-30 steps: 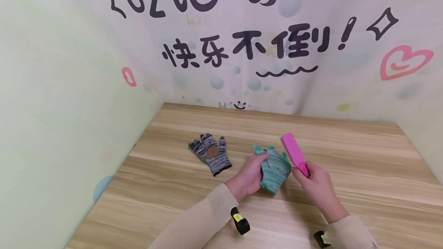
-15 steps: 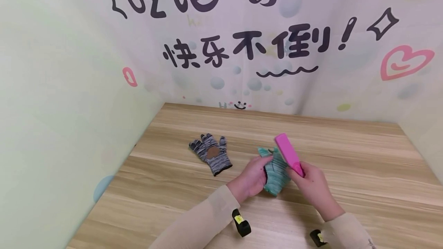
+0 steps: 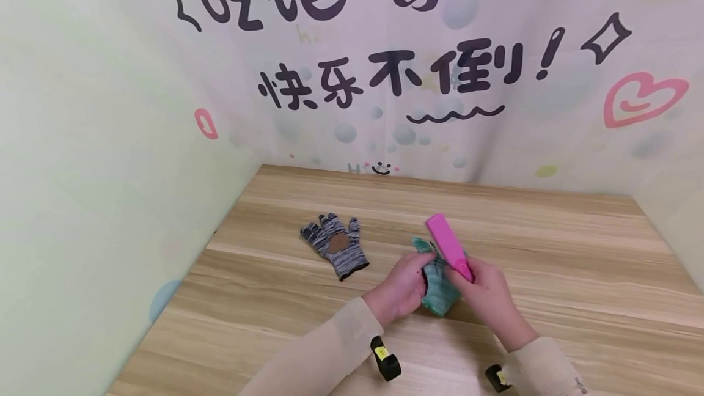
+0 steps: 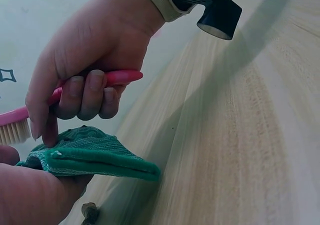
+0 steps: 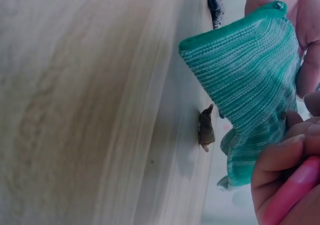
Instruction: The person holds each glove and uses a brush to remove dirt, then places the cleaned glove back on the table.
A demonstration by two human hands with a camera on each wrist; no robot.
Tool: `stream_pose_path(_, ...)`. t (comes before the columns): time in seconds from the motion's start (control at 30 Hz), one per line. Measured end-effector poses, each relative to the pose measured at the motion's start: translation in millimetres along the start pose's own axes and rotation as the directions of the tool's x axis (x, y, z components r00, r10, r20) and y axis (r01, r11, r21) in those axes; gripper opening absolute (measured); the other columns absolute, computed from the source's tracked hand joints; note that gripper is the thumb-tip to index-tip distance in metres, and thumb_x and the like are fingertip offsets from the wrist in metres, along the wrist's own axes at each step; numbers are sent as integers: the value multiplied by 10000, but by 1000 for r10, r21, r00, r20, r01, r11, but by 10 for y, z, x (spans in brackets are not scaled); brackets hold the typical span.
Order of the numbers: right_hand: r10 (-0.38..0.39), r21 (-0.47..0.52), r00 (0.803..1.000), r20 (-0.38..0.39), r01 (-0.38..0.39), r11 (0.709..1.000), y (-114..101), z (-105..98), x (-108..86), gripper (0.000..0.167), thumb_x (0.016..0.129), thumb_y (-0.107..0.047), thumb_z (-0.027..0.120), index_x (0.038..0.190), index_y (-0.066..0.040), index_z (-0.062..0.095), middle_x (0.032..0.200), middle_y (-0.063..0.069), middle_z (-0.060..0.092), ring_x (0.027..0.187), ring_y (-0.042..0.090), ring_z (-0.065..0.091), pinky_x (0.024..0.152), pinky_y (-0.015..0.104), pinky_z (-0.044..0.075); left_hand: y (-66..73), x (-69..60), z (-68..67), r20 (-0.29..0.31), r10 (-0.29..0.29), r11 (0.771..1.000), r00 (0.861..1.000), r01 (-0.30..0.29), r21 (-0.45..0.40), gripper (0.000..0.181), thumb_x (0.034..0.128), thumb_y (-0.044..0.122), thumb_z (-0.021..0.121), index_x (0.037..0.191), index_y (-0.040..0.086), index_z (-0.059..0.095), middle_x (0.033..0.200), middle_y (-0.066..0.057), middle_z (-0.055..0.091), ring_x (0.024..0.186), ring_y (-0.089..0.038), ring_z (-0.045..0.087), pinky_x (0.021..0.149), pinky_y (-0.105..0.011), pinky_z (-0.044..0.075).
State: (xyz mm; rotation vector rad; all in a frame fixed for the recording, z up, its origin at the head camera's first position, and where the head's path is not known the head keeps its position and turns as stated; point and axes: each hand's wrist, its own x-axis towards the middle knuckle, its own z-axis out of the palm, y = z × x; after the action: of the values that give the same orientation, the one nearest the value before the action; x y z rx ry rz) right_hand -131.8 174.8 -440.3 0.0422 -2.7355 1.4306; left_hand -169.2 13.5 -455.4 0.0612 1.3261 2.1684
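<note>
While the green glove (image 3: 442, 293) is gripped above the tabletop (image 3: 577, 249) by the left hand (image 3: 403, 285) and the pink brush (image 3: 448, 241) by the right hand (image 3: 491, 295), the glove is best held taut and the bristles (image 4: 14, 133) drawn lightly across it

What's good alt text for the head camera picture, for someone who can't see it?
A person's left hand holds a green glove and the right hand a pink brush over it. A gray glove lies to the left on the wooden table, with a lettered backdrop behind.
</note>
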Motion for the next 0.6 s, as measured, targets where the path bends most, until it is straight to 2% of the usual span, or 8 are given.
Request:
stream_pose_path(0.27,-23,5,1000,-21,24,1000,-1,48,13,250,940,-166,687,769,-41,553,627,-34,375,552,54,370,458,205,344,-13,-19,25,7,-13,1000,1000,13,-8,486,1067,272,378,1439,-30,458,1481,-153,536,1387,-249,495,1187,-424,404)
stream_pose_path(0.4,-19,11,1000,-9,19,1000,-8,68,15,277,952,-176,677,751,-50,532,620,-39,367,547,57,369,450,202,335,-40,-22,56,-29,-18,1000,999,17,-25,497,1063,302,380,1443,-11,452,1515,-134,496,1430,-260,442,1220,-419,353)
stream_pose_path(0.6,-24,9,1000,5,24,1000,-41,98,18,304,941,-204,712,748,-55,529,613,-39,363,549,63,363,450,203,329,-75,5,111,-87,-3,998,996,-2,-56,497,1067,313,357,1413,-8,514,1492,-120,537,1428,-257,452,1241,-399,320)
